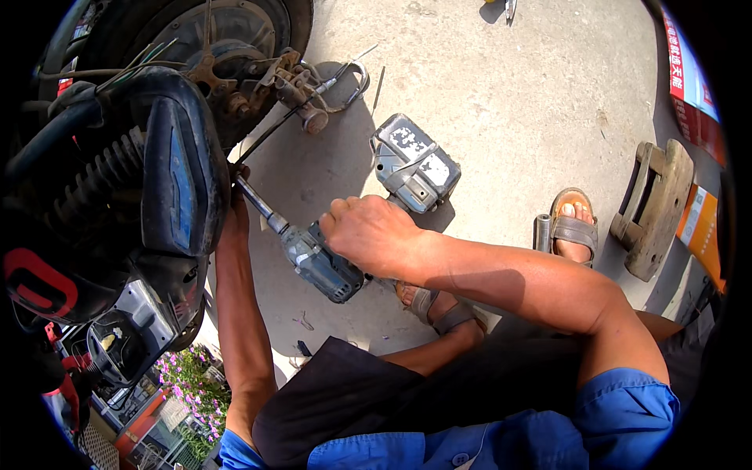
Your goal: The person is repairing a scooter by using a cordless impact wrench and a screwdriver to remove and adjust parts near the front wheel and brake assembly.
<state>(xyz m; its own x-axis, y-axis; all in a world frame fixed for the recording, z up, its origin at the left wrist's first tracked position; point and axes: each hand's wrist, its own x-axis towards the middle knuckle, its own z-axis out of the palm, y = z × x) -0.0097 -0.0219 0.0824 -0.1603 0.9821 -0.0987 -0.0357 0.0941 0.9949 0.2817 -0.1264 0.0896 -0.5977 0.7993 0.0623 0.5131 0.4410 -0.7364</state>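
Observation:
My right hand (372, 233) is wrapped round the handle of a worn grey cordless impact wrench (327, 270). Its scuffed battery pack (423, 168) points away from me. A long silver socket (262, 205) runs from the wrench toward the dark side of a scooter or motorcycle (178, 168). Beside the socket's tip is my left hand (240, 188), mostly hidden behind the vehicle's black and blue panel; its fingertips appear near the tip, their grip unclear. What the socket meets is also hidden.
The vehicle's wheel (290, 19), rusty brake parts (294, 94) and coil spring (102, 172) fill the upper left. A thin rod lies on the concrete. My sandalled feet (574, 235) are near a metal tube (542, 233) and a wooden stool (652, 207). Pink flowers (192, 388) grow lower left.

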